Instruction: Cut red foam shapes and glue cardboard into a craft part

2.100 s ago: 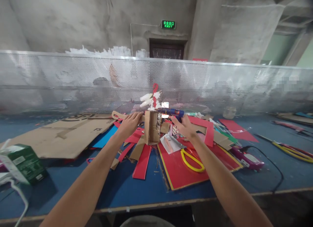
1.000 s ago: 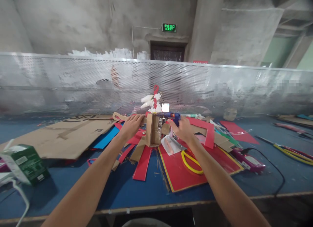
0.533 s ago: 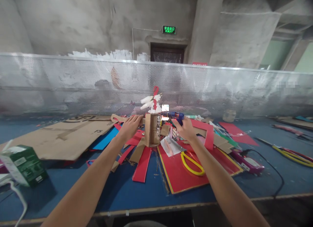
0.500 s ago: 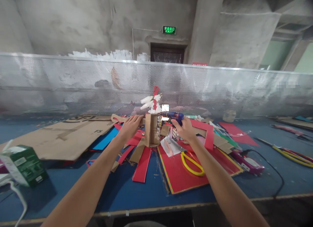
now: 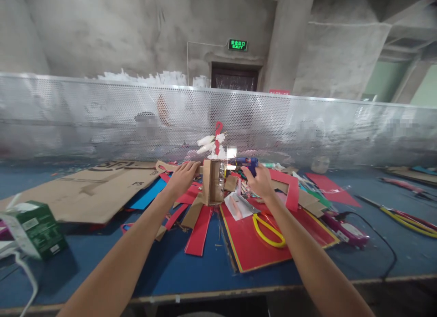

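Observation:
My left hand (image 5: pixel 185 177) is closed on a small open cardboard box (image 5: pixel 213 182), gripping it at its left side. The box is held on its side above the table, with a shiny clear strip along its right edge. A cardboard piece with a rounded, looped end (image 5: pixel 164 166) shows left of that hand; I cannot tell whether it joins the box. My right hand (image 5: pixel 259 181) is wrapped round a blue glue gun (image 5: pixel 251 164), its nozzle pointing left at the upper right edge of the box. White flowers (image 5: pixel 218 148) with a red curled strip show just behind the box.
Red strips (image 5: pixel 200 232) and cardboard scraps lie below the box. Yellow-handled scissors (image 5: pixel 269 235) rest on a red board (image 5: pixel 254 255). A large cardboard sheet (image 5: pixel 102 194) and a green box (image 5: pixel 39 228) are at left. A purple corded device (image 5: pixel 348 229) sits at right. A perforated metal screen (image 5: pixel 112 112) stands behind.

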`<state>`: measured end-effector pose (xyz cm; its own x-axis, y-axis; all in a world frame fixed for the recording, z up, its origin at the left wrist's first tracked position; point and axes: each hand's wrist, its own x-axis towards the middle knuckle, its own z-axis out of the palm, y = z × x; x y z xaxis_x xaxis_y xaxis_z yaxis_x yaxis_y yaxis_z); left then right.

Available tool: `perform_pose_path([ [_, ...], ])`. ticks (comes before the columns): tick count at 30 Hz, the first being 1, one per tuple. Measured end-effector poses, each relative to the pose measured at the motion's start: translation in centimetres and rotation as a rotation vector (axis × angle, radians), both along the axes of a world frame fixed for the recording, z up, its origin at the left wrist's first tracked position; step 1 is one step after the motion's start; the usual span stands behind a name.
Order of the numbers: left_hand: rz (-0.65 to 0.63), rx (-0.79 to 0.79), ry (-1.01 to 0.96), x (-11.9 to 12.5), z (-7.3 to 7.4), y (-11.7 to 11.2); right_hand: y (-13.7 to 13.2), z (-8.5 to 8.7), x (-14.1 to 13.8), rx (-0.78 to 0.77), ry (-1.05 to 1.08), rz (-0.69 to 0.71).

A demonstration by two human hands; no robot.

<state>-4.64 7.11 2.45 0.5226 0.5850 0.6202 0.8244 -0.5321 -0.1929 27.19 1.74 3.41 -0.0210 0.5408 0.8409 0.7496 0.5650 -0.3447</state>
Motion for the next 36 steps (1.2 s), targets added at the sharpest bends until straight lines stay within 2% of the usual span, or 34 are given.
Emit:
perform_pose_path([
  [6,-0.008,-0.032,-0.003,0.4,0.2,-0.3,0.0,-0.2,-0.3,0.015,-0.017,-0.014],
  [14,-0.025,-0.013,0.015,0.5,-0.2,0.0,-1.3,0.6,-1.4,0.011,-0.038,0.019],
  [25,0.030,-0.020,0.026,0.3,0.0,-0.1,-0.2,0.1,-0.2,0.012,-0.005,-0.025],
  [36,0.033,-0.041,0.025,0.6,-0.1,-0.2,-1.0,0.6,-1.1,0.025,0.014,-0.009],
])
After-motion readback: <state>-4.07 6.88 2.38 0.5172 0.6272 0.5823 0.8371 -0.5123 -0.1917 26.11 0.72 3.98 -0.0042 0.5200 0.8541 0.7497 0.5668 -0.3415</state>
